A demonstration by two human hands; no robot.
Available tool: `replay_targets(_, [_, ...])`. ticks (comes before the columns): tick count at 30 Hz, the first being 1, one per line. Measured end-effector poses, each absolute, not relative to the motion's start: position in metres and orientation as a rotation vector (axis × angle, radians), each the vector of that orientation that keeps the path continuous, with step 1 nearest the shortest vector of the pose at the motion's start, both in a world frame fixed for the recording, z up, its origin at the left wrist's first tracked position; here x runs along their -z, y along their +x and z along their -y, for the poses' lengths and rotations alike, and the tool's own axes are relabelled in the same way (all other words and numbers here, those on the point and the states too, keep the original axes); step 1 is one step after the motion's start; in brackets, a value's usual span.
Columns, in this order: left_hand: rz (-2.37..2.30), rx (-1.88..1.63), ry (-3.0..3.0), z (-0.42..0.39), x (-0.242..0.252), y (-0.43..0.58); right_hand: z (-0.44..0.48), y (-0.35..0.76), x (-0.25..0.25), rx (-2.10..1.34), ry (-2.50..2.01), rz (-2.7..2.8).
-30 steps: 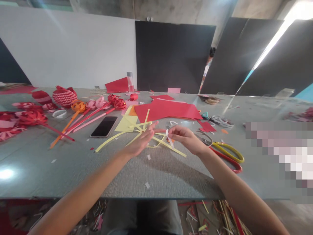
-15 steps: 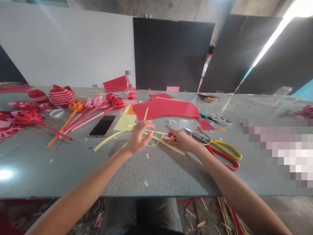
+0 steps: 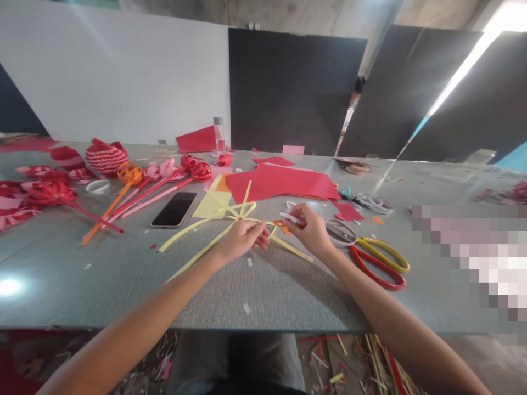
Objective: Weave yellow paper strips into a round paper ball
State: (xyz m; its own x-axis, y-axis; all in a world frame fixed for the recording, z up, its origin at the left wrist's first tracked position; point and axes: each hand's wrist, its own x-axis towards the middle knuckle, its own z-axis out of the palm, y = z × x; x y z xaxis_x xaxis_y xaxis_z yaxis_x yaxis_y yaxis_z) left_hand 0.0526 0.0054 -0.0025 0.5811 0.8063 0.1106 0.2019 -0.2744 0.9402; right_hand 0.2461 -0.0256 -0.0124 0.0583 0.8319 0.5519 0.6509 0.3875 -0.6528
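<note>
Narrow yellow paper strips point(image 3: 201, 254) cross in a star shape on the table, beneath and around my left hand point(image 3: 246, 240). Its thumb and fingers are drawn together over the strips; what they hold, if anything, is hidden. My right hand point(image 3: 308, 227), just to the right, pinches a short white strip point(image 3: 290, 218) between thumb and fingers. A small orange paper piece point(image 3: 281, 224) shows beside its fingertips; I cannot tell whether the hand touches it. Scissors with red and yellow handles point(image 3: 381, 258) lie right of my right wrist.
Red paper sheets point(image 3: 284, 184) and yellow paper point(image 3: 201, 206) lie beyond my hands. A phone point(image 3: 173, 209) rests to the left, near paper flowers on sticks point(image 3: 135, 200) and a red woven basket point(image 3: 107, 159). A bottle point(image 3: 218, 134) stands at the back.
My left hand has lowered and moved right, its fingers drawing together. The right hand has lifted slightly with the white strip, and more of the orange piece now shows.
</note>
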Motion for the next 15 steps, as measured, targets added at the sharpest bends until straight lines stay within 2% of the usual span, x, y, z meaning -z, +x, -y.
replay_targets(6, [-0.866,-0.709,1.457,0.005,-0.004,0.057,0.040,0.226,0.020,-0.156,-1.259,1.795])
replay_targets(11, [-0.865,-0.799,1.428,0.001,0.000,0.055,0.042,0.218,0.027,-0.266,-1.163,1.991])
replay_targets(15, [-0.871,-0.814,1.376,-0.003,0.000,0.053,0.042,0.217,0.024,-0.355,-1.137,1.886])
